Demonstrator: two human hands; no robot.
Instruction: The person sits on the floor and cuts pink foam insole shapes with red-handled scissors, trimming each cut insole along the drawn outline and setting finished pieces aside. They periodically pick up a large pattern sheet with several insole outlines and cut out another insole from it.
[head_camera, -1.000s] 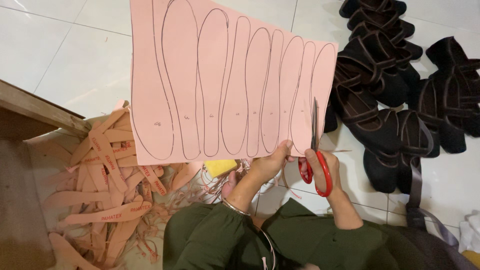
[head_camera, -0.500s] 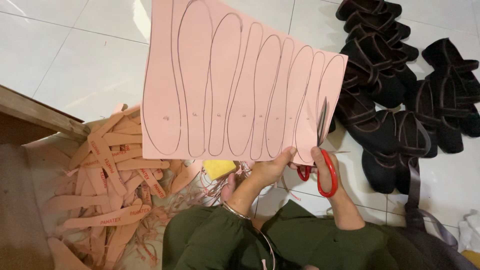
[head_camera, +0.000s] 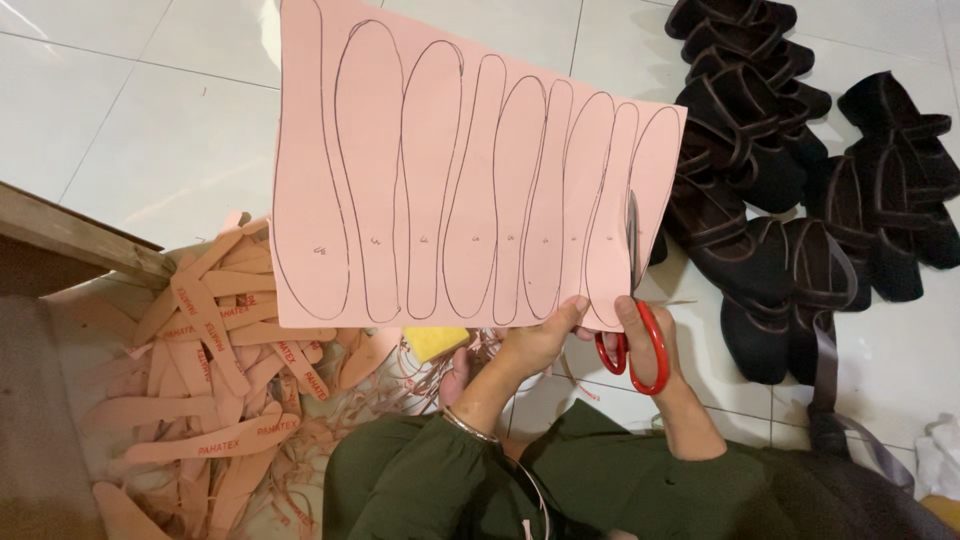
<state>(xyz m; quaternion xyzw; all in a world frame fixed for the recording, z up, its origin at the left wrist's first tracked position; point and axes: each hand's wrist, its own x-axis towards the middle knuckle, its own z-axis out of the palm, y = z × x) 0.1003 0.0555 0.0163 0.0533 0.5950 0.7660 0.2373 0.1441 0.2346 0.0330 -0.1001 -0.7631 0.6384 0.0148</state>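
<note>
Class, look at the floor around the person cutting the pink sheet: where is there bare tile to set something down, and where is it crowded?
Bare tile lies upper left, bordered by the pink sheet and wooden edge. A smaller patch sits right of the black sandals. Crowded: the pile of cut pink insoles lower left, and under both hands, where the red-handled scissors work.

One pink sheet (head_camera: 440, 170) with nine insole outlines, one red-handled scissors (head_camera: 632, 335), two hands
</note>
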